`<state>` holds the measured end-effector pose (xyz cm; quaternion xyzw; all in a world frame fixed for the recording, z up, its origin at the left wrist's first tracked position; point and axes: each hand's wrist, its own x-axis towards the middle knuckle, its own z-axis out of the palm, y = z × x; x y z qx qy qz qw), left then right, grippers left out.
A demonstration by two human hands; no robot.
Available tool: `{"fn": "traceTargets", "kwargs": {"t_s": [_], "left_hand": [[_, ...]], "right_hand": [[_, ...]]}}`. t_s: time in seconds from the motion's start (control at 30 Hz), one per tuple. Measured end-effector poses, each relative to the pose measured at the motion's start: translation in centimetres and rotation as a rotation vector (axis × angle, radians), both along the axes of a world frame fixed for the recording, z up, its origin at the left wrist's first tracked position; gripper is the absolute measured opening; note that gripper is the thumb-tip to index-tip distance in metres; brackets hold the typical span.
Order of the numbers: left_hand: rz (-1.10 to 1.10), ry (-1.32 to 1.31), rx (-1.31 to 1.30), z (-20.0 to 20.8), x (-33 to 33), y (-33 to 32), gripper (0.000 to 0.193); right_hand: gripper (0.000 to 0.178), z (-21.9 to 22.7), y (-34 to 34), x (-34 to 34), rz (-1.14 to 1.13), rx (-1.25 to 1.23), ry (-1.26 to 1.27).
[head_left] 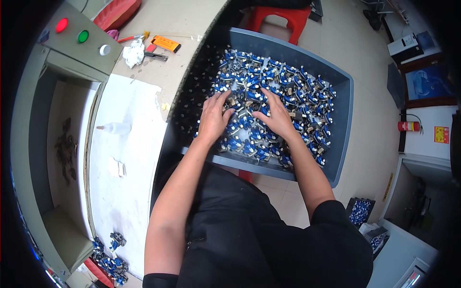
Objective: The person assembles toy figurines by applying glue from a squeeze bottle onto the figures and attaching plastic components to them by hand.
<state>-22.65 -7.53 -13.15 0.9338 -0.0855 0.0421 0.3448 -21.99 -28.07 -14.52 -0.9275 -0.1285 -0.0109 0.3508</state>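
A grey plastic bin (343,120) in front of me holds a heap of small blue parts (283,81) with white and tan bits. My left hand (214,115) lies palm down on the heap at its left side, fingers spread among the parts. My right hand (276,116) lies close beside it, fingers curled into the pile. I cannot tell whether either hand has closed around a part. Both forearms reach in from below, over my black clothing.
A white worktop (126,158) runs along my left, with a small white bottle (115,128), scraps, an orange tool (165,44) and several blue parts (113,261) at its near end. A control box with red and green buttons (72,30) sits far left. A red stool (281,19) stands beyond the bin.
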Motion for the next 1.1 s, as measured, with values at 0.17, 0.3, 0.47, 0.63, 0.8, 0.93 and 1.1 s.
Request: {"fn": "traceTargets", "kwargs": {"t_s": [0.17, 0.3, 0.47, 0.63, 0.8, 0.93, 1.1], "left_hand": [[-0.082, -0.028, -0.238, 6.2, -6.1, 1.3, 0.040], [-0.130, 0.041, -0.327, 12.7, -12.5, 4.6, 0.039], [0.413, -0.066, -0.361, 15.0, -19.1, 10.9, 0.022], [0.777, -0.112, -0.122, 14.7, -20.7, 16.9, 0.015], [0.584, -0.200, 0.142, 15.9, -14.2, 17.7, 0.015], [0.356, -0.307, 0.225, 14.8, -4.0, 17.5, 0.020], [0.419, -0.682, 0.515, 11.2, 6.2, 17.0, 0.011]], "right_hand": [[0.042, 7.1, 2.5, -0.2, -0.045, 0.407, -0.092], [0.031, 12.9, 10.5, 1.0, 0.285, 0.604, -0.185], [0.034, 14.2, 23.7, 0.5, 0.652, 0.657, -0.301], [0.023, 13.1, 27.1, 0.2, 0.667, 0.687, 0.011], [0.022, 12.7, 23.8, -0.7, 0.421, 0.966, 0.221], [0.021, 13.1, 21.0, 0.7, 0.271, 1.097, 0.377], [0.019, 13.2, 20.6, 0.8, 0.311, 1.107, 0.442]]}}
